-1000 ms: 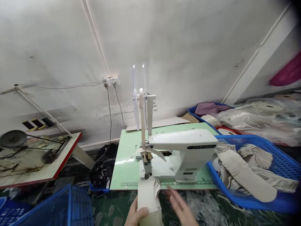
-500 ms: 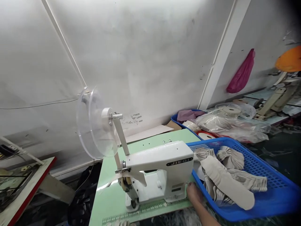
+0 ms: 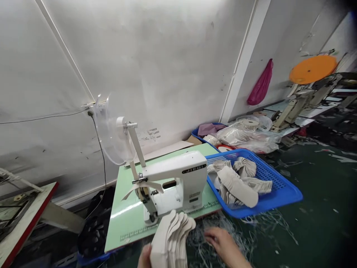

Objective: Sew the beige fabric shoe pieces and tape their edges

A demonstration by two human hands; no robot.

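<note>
My left hand (image 3: 145,257) grips a thick stack of off-white insole-shaped pieces (image 3: 173,240) at the bottom centre, in front of the green table. To its right, my right hand (image 3: 220,242) hangs above the littered floor, fingers loosely curled and a little apart, with nothing in them. Behind the stack stands a white sewing machine (image 3: 173,167), with a pale strip (image 3: 152,185) at its head and a clear reel (image 3: 111,134) above. A blue basket (image 3: 281,193) right of the machine holds more bundles of off-white pieces (image 3: 238,186).
The green table (image 3: 122,208) carries the machine. Plastic bags (image 3: 237,134) and a second blue basket lie behind. An orange disc (image 3: 312,70) tops another machine at the right. A red-edged table (image 3: 30,219) is at the left. Thread scraps cover the floor.
The stack of pieces has risen into view in my left hand. My right hand has left the machine's right end and come down nearer. The view has shifted, showing more of the right side.
</note>
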